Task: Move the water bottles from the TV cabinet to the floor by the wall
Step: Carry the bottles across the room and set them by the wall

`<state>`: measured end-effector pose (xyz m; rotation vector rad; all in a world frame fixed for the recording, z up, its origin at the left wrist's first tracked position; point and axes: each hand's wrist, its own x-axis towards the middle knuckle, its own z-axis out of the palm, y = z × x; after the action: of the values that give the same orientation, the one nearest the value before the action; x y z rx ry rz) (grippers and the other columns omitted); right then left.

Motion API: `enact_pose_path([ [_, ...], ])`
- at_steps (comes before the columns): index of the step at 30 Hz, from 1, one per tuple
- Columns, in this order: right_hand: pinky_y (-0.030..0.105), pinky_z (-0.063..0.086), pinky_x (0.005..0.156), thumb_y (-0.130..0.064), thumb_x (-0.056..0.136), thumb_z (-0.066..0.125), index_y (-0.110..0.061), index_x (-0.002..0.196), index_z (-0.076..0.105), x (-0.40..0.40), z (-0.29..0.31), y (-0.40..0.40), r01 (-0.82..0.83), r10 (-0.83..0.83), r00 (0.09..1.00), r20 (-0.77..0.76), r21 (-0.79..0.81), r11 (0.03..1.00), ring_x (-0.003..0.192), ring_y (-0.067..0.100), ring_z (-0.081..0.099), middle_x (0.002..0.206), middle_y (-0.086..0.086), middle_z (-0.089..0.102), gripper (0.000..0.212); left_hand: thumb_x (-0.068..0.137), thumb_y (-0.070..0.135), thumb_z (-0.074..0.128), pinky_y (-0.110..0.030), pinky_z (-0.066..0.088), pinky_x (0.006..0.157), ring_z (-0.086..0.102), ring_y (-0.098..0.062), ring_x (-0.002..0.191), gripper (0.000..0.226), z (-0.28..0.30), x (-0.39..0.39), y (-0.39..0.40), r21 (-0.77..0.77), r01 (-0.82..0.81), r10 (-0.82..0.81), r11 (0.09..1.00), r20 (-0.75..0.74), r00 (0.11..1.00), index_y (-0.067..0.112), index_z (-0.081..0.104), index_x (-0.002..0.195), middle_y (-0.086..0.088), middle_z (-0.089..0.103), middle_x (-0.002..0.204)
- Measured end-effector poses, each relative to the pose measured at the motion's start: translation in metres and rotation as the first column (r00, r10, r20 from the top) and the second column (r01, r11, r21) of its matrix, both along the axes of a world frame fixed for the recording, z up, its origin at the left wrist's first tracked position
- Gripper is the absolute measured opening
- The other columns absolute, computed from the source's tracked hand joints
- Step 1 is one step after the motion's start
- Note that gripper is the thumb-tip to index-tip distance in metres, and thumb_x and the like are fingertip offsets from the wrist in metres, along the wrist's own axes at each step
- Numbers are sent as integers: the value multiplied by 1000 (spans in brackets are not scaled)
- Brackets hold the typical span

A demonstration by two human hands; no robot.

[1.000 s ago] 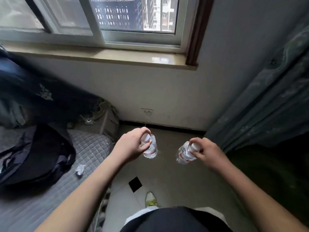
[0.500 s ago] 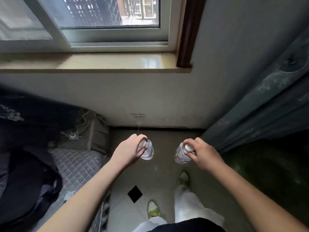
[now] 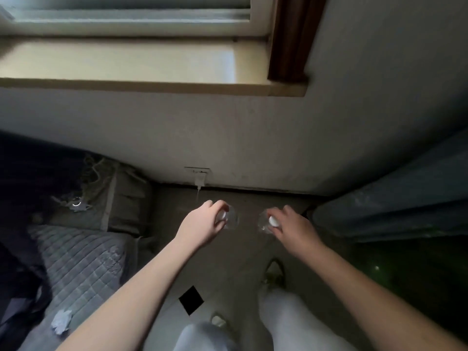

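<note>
Clear bottles [image 3: 231,219] lower now, hands [image 3: 202,228] nearer wall [image 3: 253,138].

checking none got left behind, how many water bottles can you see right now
2. One water bottle hangs by its cap in the left hand; the other water bottle in the right hand, both above the floor near the wall. Others may be out of view.

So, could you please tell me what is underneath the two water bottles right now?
Under the left bottle and right bottle lies bare floor by the wall. Left hand and right hand cover their tops; contact with the floor is unclear.
</note>
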<state>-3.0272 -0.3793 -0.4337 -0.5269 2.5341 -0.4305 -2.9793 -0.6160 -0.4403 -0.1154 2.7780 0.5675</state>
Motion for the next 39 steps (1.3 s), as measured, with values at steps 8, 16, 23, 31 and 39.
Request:
enact_pose_path([
  [8, 36, 49, 80, -40, 90, 53, -31, 119, 53, -42, -168, -12, 1, -1, 1000, 31, 3, 1000, 98, 29, 56, 108, 5, 50, 30, 87, 36, 57, -35, 49, 74, 61, -31, 97, 31, -162, -38, -9, 52, -34, 33, 998, 18, 999, 32, 51, 117, -3, 57, 114],
  [16, 41, 49, 81, -31, 89, 55, -25, 119, 50, -85, -339, -39, -68, 67, 996, 53, 19, 997, 97, 32, 57, 108, 9, 52, 32, 89, 25, 60, -33, 44, 78, 59, -34, 99, 28, -329, -64, -23, 106, -28, 35, 994, -70, 997, 16, 57, 115, -13, 61, 111],
  [23, 22, 38, 74, -21, 86, 60, -15, 120, 56, -130, -427, -70, -190, 182, 977, 111, 65, 980, 105, 24, 56, 118, 5, 58, 34, 91, 29, 58, -30, 40, 75, 58, -32, 97, 30, -429, -95, -39, 56, -32, 33, 998, -12, 999, 20, 53, 119, -14, 56, 110],
  [31, 27, 37, 70, -18, 85, 58, -12, 119, 49, -152, -460, -86, -212, 210, 977, 27, 189, 959, 101, 31, 56, 114, 16, 58, 35, 93, 29, 51, -32, 42, 72, 58, -32, 93, 29, -474, -131, -50, -40, 55, -55, 998, -15, 998, 20, 52, 121, -15, 56, 107],
  [39, 30, 34, 66, -18, 94, 46, -10, 120, 48, -151, -469, -85, -271, 295, 945, -139, 172, 947, 90, 32, 56, 97, 17, 50, 28, 96, 30, 48, -32, 40, 64, 52, -26, 77, 27, -487, -143, -49, -51, 35, -39, 998, -72, 997, 21, 47, 121, -12, 49, 102],
])
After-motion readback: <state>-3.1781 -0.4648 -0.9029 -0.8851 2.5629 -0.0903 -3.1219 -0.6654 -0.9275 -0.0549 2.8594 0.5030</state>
